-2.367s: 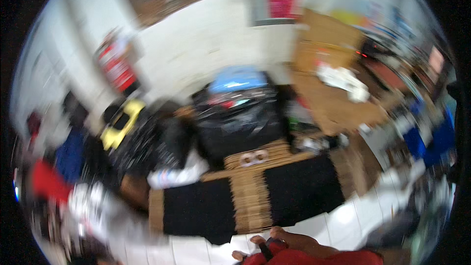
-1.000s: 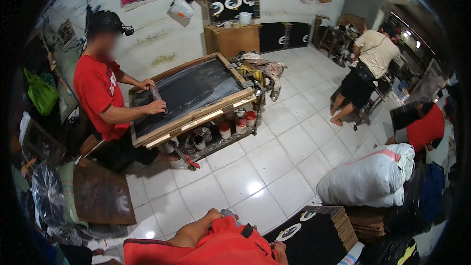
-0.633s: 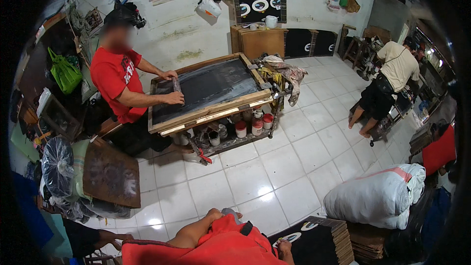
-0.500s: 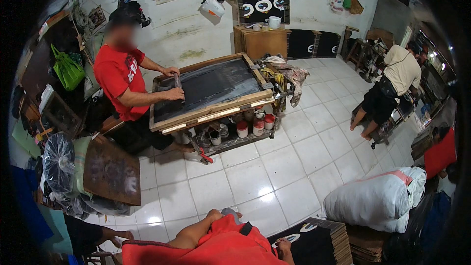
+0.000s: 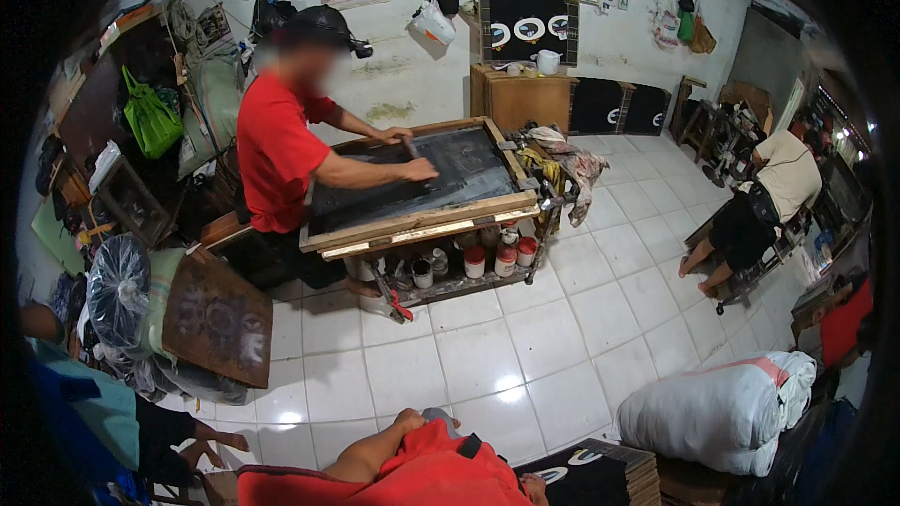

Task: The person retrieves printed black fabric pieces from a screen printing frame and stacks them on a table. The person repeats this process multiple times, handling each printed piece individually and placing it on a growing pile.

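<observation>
On the low shelf (image 5: 452, 291), three red-and-white tubs (image 5: 474, 262) stand toward the right end, with one clear jar (image 5: 439, 261) and one open can (image 5: 422, 273), dark inside, to their left, while one bulging white sack (image 5: 698, 419) hides its contents. The stack of black panels (image 5: 600, 480), two white eye shapes (image 5: 584, 457) showing on its top, lies just beside the right hand (image 5: 534, 488), which is at the stack's left edge, partly hidden, and whether it pinches anything I cannot tell. The left hand (image 5: 410, 420) rests by grey cloth (image 5: 440, 419), its grip likewise unclear.
</observation>
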Tool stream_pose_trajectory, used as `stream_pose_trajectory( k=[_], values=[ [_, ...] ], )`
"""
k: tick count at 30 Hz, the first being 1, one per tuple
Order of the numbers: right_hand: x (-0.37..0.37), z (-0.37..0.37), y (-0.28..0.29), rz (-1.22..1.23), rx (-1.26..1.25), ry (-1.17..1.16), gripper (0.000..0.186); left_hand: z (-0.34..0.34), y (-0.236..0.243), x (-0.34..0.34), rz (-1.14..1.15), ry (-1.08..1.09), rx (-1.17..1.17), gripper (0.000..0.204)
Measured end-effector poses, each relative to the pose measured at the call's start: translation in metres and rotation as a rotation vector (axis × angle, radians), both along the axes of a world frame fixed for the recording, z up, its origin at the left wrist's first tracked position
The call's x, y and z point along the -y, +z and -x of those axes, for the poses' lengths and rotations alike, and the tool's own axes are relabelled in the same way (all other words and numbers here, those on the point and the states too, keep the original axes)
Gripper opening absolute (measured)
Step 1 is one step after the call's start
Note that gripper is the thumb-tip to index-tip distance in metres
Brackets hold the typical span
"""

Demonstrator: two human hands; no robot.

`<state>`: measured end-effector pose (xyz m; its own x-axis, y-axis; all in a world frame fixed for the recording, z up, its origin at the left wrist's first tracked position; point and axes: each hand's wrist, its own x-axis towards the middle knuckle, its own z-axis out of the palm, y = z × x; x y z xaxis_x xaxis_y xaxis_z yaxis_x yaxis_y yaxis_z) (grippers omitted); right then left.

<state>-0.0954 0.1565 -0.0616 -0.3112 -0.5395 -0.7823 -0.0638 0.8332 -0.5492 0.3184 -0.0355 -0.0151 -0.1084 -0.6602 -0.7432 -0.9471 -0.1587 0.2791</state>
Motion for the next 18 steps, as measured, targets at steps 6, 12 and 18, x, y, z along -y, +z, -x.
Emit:
stream_pose_trajectory(
  k=[6,12,18],
  values=[
    [0.019,0.002,0.014,0.035,-0.017,0.026,0.027,0.003,0.02,0.002,-0.051,0.162,-0.019,0.048],
    [0.04,0.003,0.033,0.014,0.072,-0.082,0.02,0.005,0.036,0.003,-0.043,0.107,-0.024,0.047],
    [0.043,-0.004,0.047,0.06,0.088,-0.033,0.02,0.007,0.046,-0.001,-0.065,0.228,-0.035,0.048]
  ],
)
